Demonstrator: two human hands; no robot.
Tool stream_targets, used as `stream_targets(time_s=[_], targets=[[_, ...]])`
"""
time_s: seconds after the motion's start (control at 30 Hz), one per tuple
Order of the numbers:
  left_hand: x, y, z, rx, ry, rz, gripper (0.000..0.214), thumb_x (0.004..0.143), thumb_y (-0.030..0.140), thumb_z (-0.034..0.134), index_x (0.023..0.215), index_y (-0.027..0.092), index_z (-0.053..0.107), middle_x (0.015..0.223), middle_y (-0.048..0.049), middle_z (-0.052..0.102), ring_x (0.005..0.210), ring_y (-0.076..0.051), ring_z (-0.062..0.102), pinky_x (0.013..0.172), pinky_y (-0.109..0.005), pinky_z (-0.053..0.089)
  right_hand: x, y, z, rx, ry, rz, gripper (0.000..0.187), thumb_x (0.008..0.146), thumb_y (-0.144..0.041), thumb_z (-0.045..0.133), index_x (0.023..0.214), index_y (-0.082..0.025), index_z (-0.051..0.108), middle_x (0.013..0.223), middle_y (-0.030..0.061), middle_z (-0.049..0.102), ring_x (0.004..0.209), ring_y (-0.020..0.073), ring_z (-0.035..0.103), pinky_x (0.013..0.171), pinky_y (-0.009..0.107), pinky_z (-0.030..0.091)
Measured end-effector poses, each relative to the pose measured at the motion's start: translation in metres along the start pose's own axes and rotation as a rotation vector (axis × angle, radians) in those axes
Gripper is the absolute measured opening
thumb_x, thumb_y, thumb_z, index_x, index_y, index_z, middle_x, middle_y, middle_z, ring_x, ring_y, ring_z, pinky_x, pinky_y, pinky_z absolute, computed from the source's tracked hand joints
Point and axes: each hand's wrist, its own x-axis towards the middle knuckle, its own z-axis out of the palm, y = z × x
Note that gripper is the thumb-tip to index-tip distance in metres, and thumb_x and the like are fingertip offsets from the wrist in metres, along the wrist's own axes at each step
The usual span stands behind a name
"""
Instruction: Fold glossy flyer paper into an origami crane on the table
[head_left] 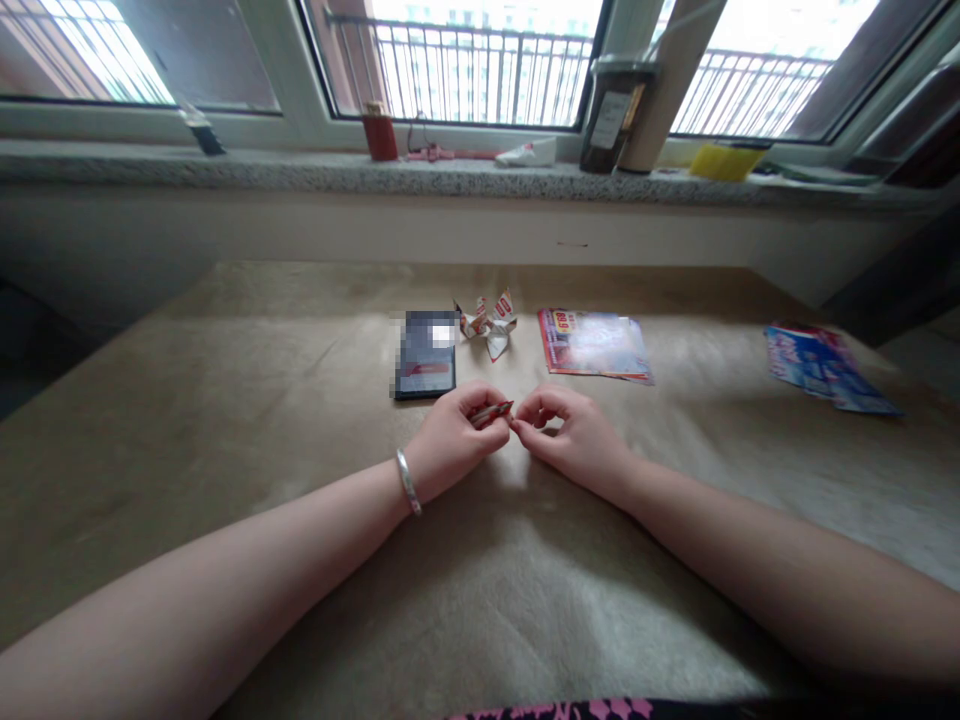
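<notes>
Between the thumb and fingers of my left hand (465, 435) is a small folded piece of paper (493, 412), white with red edges. My right hand (566, 430) is closed in a pinch at the paper's right tip, its thumb and forefinger pressed together there. Both hands are just above the table, close together. Beyond them stand folded paper pieces (491, 325) with pointed flaps, white with red print. A dark phone-like device (426, 360), partly blurred out, lies beside them, just past my left hand.
A stack of printed leaflets (600, 348) lies past my right hand. More blue leaflets (821, 368) are fanned at the table's right. On the stone windowsill (285, 172) stand a red container (379, 135), a dark jar (611, 115) and a yellow item (724, 162).
</notes>
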Motion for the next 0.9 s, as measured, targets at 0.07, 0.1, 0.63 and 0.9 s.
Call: stream_targets(time_s=[0.07,0.1,0.63,0.9], targets=[[0.000,-0.002,0.000,0.026,0.002,0.044,0.008,0.065,0.019,0.052,0.069,0.014,0.057,0.065,0.0031,0.054,0.062,-0.008,0.047,0.058,-0.018,0.038,0.000,0.000,0.001,0.026,-0.015,0.023,0.007,0.075,-0.022,0.060,0.069,-0.018,0.060,0.066,-0.0006,0.057,0.061,0.0102,0.052,0.056,0.022,0.042],[0.000,-0.002,0.000,0.034,0.005,0.062,0.007,0.065,0.019,0.053,0.068,0.014,0.057,0.065,0.0030,0.053,0.062,-0.008,0.047,0.058,-0.018,0.038,0.000,0.001,0.001,0.033,-0.021,0.029,0.008,0.075,-0.023,0.060,0.069,-0.018,0.059,0.066,-0.0005,0.057,0.062,0.0104,0.052,0.056,0.022,0.042],[0.004,-0.002,-0.005,-0.251,-0.063,-0.032,0.023,0.072,0.035,0.068,0.075,0.013,0.063,0.069,-0.0003,0.060,0.061,-0.010,0.056,0.061,-0.023,0.047,0.002,0.011,0.001,0.085,-0.063,0.054,0.013,0.075,-0.030,0.064,0.079,-0.017,0.062,0.075,0.0012,0.062,0.058,0.0083,0.051,0.051,0.020,0.041],[0.004,-0.008,-0.003,-0.240,-0.108,-0.027,0.029,0.071,0.028,0.068,0.094,0.013,0.060,0.088,-0.0051,0.067,0.077,-0.014,0.064,0.075,-0.030,0.052,0.004,0.013,-0.004,0.131,-0.024,0.145,0.014,0.077,-0.030,0.061,0.075,-0.017,0.060,0.068,-0.0007,0.060,0.055,0.0084,0.050,0.050,0.021,0.039]])
